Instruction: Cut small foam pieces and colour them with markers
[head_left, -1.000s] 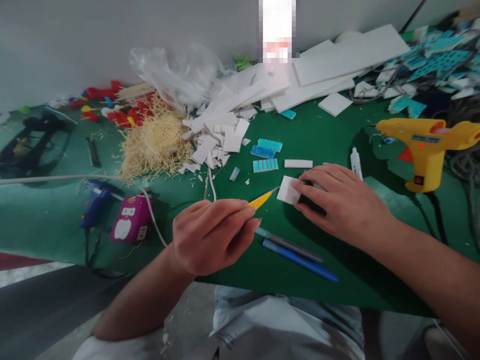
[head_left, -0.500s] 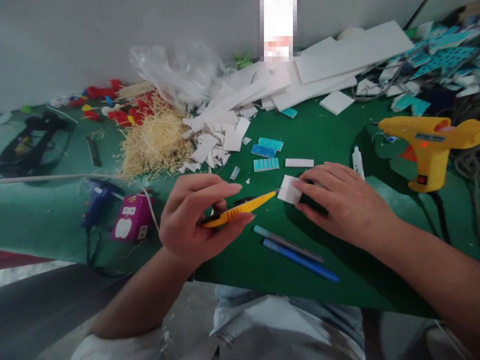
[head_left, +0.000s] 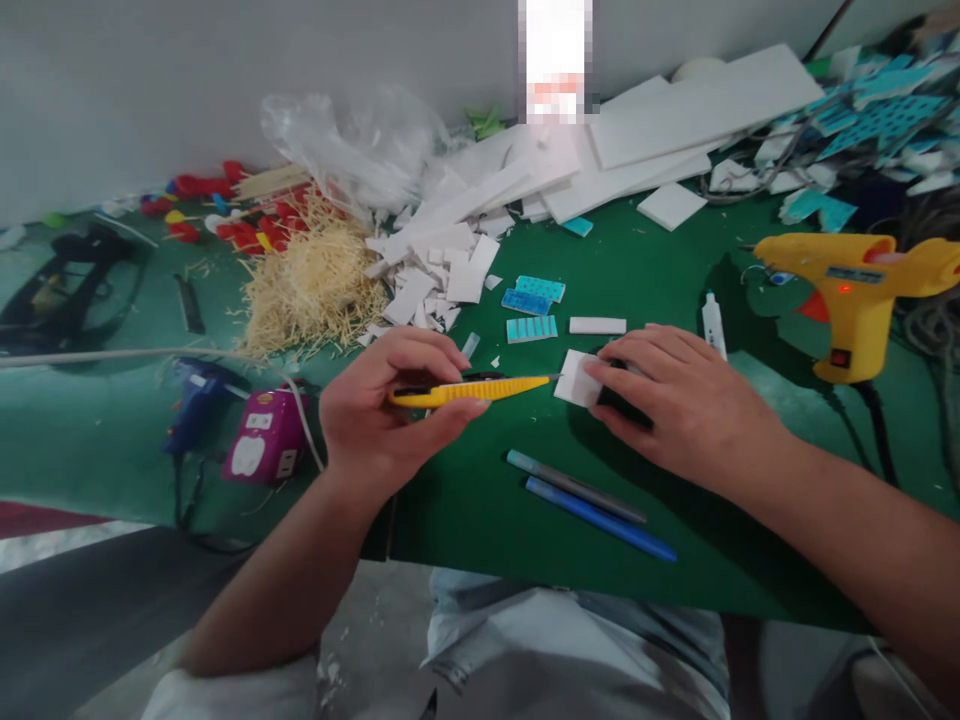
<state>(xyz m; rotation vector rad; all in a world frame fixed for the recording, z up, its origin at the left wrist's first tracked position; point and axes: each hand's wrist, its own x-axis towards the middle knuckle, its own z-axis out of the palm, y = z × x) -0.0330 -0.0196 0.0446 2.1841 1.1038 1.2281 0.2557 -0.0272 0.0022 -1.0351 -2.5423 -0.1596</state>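
A yellow utility knife point(head_left: 487, 390) lies between the thumb and fingers of my left hand point(head_left: 386, 405), its tip at the left edge of a small white foam board piece point(head_left: 576, 378). My right hand point(head_left: 667, 395) grips that piece from the right, fingertips on its top and thumb at its lower side. Just above it rests a narrow white strip point(head_left: 598, 326). Several blue patterned pieces point(head_left: 532, 328) lie to the upper left. Two pens, one grey point(head_left: 577, 487) and one blue point(head_left: 600, 518), lie closer to me on the green table point(head_left: 465, 520).
A yellow glue gun point(head_left: 859, 290) stands at the right, near a white marker point(head_left: 713, 325). White foam sheets point(head_left: 697, 110) and scraps fill the back. On the left are a straw-coloured pile point(head_left: 315, 280), a purple power adapter point(head_left: 262, 435) and a blue glue gun point(head_left: 196, 400).
My left hand has shifted slightly up, and the knife's handle end has swung upward so it lies nearly level. The right hand and the foam piece have stayed in place.
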